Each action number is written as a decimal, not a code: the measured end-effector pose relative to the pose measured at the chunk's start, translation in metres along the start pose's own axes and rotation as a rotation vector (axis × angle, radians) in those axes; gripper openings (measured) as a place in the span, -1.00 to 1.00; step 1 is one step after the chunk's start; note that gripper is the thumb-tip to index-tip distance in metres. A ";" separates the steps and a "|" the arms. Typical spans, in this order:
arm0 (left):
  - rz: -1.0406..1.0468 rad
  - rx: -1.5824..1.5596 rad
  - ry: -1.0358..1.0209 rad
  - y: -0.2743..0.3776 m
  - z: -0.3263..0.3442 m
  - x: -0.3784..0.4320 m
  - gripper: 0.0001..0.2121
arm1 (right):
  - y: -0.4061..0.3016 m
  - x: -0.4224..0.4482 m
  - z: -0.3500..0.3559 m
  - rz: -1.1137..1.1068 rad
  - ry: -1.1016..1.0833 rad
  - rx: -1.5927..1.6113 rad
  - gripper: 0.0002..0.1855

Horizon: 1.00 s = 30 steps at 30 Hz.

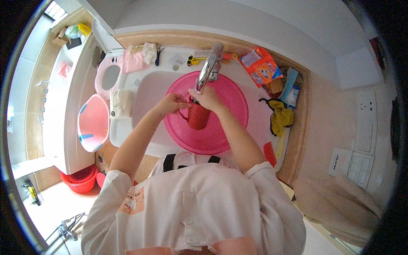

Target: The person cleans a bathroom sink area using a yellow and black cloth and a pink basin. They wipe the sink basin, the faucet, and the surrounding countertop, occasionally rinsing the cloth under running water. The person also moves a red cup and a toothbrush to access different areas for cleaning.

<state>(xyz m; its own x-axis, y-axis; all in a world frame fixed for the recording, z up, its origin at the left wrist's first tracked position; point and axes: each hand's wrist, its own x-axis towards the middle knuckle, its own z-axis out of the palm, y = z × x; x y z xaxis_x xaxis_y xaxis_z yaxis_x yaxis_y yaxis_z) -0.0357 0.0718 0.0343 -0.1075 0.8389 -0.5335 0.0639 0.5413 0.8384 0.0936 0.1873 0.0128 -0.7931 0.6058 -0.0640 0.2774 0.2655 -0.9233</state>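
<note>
A red plastic mug is over a round pink basin, its handle towards the left. My left hand has its fingertips pinched at the mug's rim, just above the handle. Over the mug's mouth, my right hand has its fingers by the rim, directly under the spout of a chrome faucet. A small dark green thing shows between my hands at the mug's mouth; I cannot tell what it is or which hand has it. The right fingertips are partly hidden.
The basin sits in a white sink. Along the counter lie a pink cloth, a comb, an orange detergent bag, a yellow-and-black cloth item and a red comb. A pink tub stands at the left.
</note>
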 end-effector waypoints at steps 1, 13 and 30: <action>-0.006 -0.077 -0.036 0.007 0.005 0.005 -0.79 | 0.006 -0.005 -0.005 -0.058 0.002 -0.006 -0.66; 0.084 -0.006 0.018 0.022 0.036 0.065 -0.69 | 0.041 -0.049 -0.035 0.074 0.305 0.010 -0.72; 0.078 -1.069 0.268 -0.026 0.068 0.068 -0.70 | 0.069 -0.032 0.002 0.408 0.354 1.562 -0.66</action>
<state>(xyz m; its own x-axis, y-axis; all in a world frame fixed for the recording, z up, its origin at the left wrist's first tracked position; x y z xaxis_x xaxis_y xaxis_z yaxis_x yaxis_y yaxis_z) 0.0225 0.1186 -0.0312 -0.3605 0.7592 -0.5418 -0.7966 0.0516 0.6023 0.1377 0.1848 -0.0497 -0.5939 0.6300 -0.5004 -0.5295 -0.7744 -0.3464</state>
